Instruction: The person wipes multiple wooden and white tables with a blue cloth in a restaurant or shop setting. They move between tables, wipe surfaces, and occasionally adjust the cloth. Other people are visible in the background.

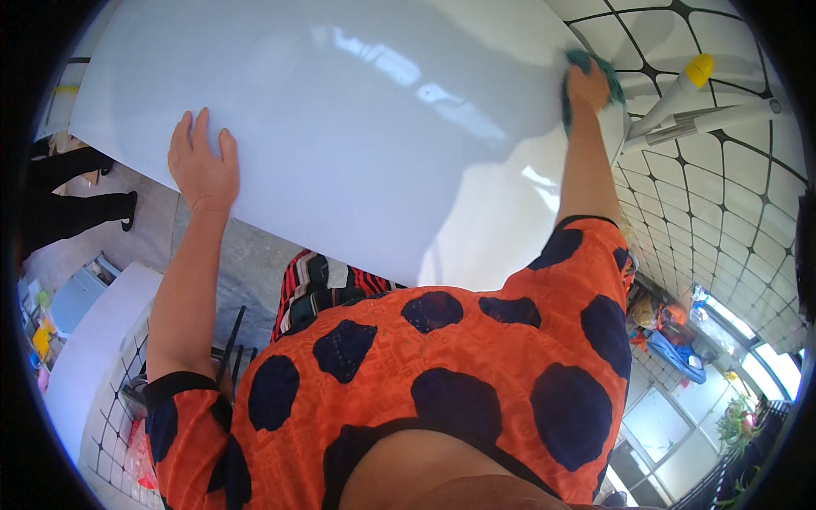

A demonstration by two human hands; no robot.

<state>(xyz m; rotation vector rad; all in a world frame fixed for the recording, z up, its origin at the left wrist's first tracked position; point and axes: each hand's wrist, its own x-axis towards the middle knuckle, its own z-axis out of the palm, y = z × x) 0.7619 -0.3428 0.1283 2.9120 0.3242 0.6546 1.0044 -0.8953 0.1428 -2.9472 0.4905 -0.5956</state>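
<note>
In front of me spreads a glossy white tabletop (357,146), with window light reflected on it. My left hand (205,162) rests on the surface near its left edge, fingers spread, holding nothing. At the far right edge, beside the tiled wall, my right hand (588,86) presses down on a dark green cloth (566,102). The cloth bunches under and around the fingers, and part of it is blurred. Some of it is hidden beneath the hand.
White tiles with black lines (695,172) cover the wall on the right. Rolled white sheets or tubes, one with a yellow cap (700,70), lean there. A person's dark-trousered legs (76,191) stand beyond the left edge. Another white surface (105,344) is at lower left.
</note>
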